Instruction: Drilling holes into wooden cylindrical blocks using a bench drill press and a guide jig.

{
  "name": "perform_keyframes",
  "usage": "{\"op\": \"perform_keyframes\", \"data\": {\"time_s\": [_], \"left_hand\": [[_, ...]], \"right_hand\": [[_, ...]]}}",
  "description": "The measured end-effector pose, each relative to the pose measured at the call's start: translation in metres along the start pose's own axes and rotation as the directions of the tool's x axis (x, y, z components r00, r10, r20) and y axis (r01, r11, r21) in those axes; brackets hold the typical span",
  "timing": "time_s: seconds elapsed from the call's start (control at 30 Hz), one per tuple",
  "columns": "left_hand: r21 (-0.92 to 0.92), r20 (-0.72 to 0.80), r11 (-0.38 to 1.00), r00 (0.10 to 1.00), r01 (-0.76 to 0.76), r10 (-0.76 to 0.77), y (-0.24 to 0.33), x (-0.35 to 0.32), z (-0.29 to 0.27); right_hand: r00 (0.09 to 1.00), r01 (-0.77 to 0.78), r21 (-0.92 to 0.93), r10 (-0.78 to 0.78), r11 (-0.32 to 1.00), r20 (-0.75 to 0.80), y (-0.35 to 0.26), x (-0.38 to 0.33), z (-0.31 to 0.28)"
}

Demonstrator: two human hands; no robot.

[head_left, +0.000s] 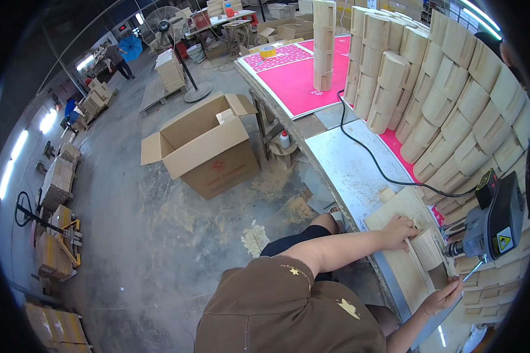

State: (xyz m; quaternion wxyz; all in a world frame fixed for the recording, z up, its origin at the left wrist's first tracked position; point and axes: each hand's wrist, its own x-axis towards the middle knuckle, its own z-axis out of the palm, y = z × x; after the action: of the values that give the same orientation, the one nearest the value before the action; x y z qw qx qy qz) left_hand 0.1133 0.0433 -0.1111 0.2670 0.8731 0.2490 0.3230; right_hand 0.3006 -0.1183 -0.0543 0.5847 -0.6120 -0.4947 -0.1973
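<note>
Tube lights (13,165) glare white at left (and upper right), with fisheye bending and blackness toward the edges.

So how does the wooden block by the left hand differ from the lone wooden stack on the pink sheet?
The wooden block is a single short piece; the lone stack is several pieces tall. The block sits beside the grey drilling machine; the stack stands upright on the pink sheet. The left hand is at the block; neither hand is near the stack. Both are pale wood.
</note>
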Motion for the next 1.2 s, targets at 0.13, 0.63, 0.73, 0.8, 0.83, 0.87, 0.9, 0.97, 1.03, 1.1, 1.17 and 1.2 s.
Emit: {"op": "perform_keyframes", "data": {"time_s": [0.13,0.63,0.73,0.8,0.83,0.87,0.9,0.97,1.03,1.1,1.17,1.2], "left_hand": [[-0.007,-0.018,1.0,1.0,-0.016,0.016,-0.001,-0.001,0.0],[0.002,-0.026,1.0,0.999,-0.029,0.029,0.017,0.003,0.045],[-0.009,0.02,0.999,0.998,-0.053,0.053,0.014,0.005,0.043],[0.048,-0.091,0.996,0.993,-0.071,0.075,0.015,0.004,0.042],[-0.002,-0.194,0.987,0.968,-0.16,0.157,0.014,0.004,0.04],[0.02,-0.093,0.994,0.989,-0.111,0.112,0.014,0.003,0.038],[0.05,-0.065,0.993,0.992,-0.109,0.112,0.015,0.002,0.036],[0.085,-0.026,0.991,0.994,-0.102,0.105,0.017,0.003,0.029],[0.105,-0.004,0.99,0.996,-0.091,0.092,0.023,0.006,0.024],[0.101,0.069,0.993,0.996,-0.069,0.062,0.03,0.009,0.018],[0.116,0.09,0.992,0.995,-0.049,0.039,0.034,0.008,0.011],[0.121,0.095,0.992,0.995,-0.042,0.031,0.035,0.009,0.01]], "right_hand": [[0.996,0.079,-0.1,-0.074,0.992,0.055,-0.003,0.01,-0.015],[0.881,-0.112,-0.47,0.306,0.875,0.361,0.128,0.265,-0.049],[0.875,-0.215,-0.318,0.326,0.924,0.358,0.082,0.25,-0.055],[0.881,-0.307,-0.306,0.391,0.901,0.268,0.03,0.224,-0.054],[0.91,-0.281,-0.265,0.344,0.922,0.232,0.002,0.207,-0.057],[0.923,-0.287,-0.321,0.351,0.902,0.159,-0.022,0.194,-0.054],[0.963,-0.106,-0.35,0.184,0.931,0.196,-0.044,0.182,-0.056],[0.982,-0.118,-0.43,0.171,0.895,0.086,-0.075,0.156,-0.049],[0.968,-0.204,-0.303,0.238,0.931,0.08,-0.093,0.139,-0.043],[0.957,-0.249,-0.273,0.279,0.929,0.078,-0.106,0.121,-0.042],[0.955,-0.27,-0.193,0.288,0.943,0.069,-0.112,0.102,-0.035],[0.971,-0.206,-0.158,0.222,0.966,0.085,-0.108,0.094,-0.033]]}}
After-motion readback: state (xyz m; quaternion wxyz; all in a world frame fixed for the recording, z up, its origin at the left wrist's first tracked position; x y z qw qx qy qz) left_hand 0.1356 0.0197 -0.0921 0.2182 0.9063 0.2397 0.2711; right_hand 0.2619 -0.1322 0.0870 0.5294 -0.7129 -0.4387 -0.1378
